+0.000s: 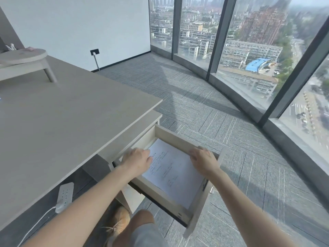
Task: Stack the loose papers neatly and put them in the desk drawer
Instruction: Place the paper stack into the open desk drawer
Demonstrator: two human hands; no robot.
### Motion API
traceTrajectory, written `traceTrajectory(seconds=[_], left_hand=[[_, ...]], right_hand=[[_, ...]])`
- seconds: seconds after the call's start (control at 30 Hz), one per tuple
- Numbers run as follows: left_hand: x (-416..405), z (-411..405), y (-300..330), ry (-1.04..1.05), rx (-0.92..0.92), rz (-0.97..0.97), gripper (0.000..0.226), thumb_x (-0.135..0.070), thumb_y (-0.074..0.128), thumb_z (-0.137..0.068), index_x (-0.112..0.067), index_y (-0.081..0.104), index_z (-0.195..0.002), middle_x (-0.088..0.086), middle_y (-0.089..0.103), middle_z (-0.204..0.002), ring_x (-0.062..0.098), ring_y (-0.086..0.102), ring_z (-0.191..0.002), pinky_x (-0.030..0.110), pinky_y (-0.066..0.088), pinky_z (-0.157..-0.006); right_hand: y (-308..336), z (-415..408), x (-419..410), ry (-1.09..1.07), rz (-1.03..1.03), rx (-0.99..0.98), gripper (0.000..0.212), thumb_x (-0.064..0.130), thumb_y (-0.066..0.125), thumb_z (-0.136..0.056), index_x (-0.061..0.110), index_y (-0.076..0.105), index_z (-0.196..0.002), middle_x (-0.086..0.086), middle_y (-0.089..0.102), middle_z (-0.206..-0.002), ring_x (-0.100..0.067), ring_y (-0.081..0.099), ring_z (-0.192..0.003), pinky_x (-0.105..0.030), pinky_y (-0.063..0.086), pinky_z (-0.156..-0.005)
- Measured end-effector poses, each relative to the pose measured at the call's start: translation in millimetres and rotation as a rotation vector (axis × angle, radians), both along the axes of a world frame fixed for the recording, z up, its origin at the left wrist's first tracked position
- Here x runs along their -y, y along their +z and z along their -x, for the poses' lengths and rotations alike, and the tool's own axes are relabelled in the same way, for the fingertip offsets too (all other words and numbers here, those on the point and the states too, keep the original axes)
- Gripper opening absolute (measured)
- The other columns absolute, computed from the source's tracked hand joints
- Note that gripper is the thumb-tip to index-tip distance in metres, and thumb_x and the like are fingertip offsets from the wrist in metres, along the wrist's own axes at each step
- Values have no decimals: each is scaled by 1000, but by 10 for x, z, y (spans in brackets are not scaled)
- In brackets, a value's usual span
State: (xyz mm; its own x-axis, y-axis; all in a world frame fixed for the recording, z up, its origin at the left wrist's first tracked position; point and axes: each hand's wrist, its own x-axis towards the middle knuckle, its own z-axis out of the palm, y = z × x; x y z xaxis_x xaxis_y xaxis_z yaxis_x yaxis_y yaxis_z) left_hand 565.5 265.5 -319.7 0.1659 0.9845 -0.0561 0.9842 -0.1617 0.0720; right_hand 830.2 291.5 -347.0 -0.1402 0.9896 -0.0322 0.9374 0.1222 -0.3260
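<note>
A pale wooden drawer (161, 191) is pulled out from under the desk (62, 118). A stack of white printed papers (176, 173) lies flat inside it. My left hand (138, 160) rests palm down on the stack's near-left edge, fingers curled over the paper. My right hand (203, 160) is at the stack's far-right edge, by the drawer's far side wall, with its fingers bent down onto the paper edge. Whether either hand grips the sheets or only presses on them is unclear.
A white power strip (65, 194) with a cable lies on the floor under the desk. A small round stand (25, 59) sits on the desk's far left. My knee and a tan shoe (119, 222) are below the drawer. Tall windows line the right.
</note>
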Motion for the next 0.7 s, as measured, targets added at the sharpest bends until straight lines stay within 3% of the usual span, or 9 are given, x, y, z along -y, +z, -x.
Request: traceTrajectory(seconds=[0.07, 0.17, 0.27, 0.37, 0.43, 0.5, 0.57, 0.7], left_hand=[[-38, 128, 226, 12, 27, -97, 30, -29, 39, -99, -7, 57, -90, 16, 70, -95, 33, 59, -82, 37, 50, -72], [-112, 342, 493, 10, 66, -231, 26, -24, 44, -96, -5, 61, -92, 15, 70, -100, 35, 62, -96, 41, 52, -76], [-184, 571, 648, 20, 72, -274, 32, -20, 51, -94, -3, 63, -118, 19, 68, -118, 38, 58, -113, 44, 48, -90], [-244, 817, 681, 78, 30, -161, 49, -25, 53, -96, -5, 50, -140, 20, 51, -146, 42, 48, -130, 45, 39, -107], [-254, 987, 616, 122, 29, -37, 59, -30, 51, -98, -8, 37, -151, 20, 33, -160, 40, 34, -144, 43, 29, -117], [-230, 1131, 536, 103, 49, 35, 65, -30, 49, -100, -11, 24, -157, 18, 18, -166, 35, 18, -153, 40, 15, -123], [-201, 1242, 511, 55, 58, 61, 68, -32, 47, -101, -17, 15, -159, 13, 9, -168, 29, 7, -155, 35, 6, -123], [-203, 1361, 565, 29, 61, 90, 70, -47, 45, -99, -32, 12, -159, 7, 2, -169, 24, -2, -156, 41, 5, -124]], right_hand=[[37, -37, 218, -49, -56, 10, 32, 8, 48, -90, 9, 67, -115, -8, 63, -125, -32, 55, -116, -42, 42, -98], [47, -107, 500, -180, -130, 2, 39, -1, 45, -82, 10, 64, -115, -9, 59, -129, -32, 53, -116, -42, 39, -100], [71, -163, 692, -412, -100, -166, 50, -4, 39, -84, 7, 55, -129, -16, 56, -129, -38, 52, -116, -47, 43, -100], [78, -250, 815, -610, 31, -363, 41, 8, 36, -95, 1, 49, -134, -24, 51, -135, -42, 50, -124, -49, 42, -101], [49, -303, 863, -633, 211, -459, 39, 13, 42, -95, 0, 51, -130, -24, 58, -131, -41, 59, -117, -46, 51, -93], [-21, -323, 909, -602, 388, -608, 37, 10, 45, -88, 8, 57, -123, -16, 68, -118, -34, 71, -100, -47, 63, -83], [-111, -334, 902, -595, 440, -708, 40, 9, 41, -86, 15, 59, -121, -11, 72, -109, -29, 75, -88, -46, 66, -70], [-121, -223, 847, -594, 422, -747, 46, 3, 36, -89, 17, 59, -126, -11, 75, -107, -28, 76, -87, -43, 66, -67]])
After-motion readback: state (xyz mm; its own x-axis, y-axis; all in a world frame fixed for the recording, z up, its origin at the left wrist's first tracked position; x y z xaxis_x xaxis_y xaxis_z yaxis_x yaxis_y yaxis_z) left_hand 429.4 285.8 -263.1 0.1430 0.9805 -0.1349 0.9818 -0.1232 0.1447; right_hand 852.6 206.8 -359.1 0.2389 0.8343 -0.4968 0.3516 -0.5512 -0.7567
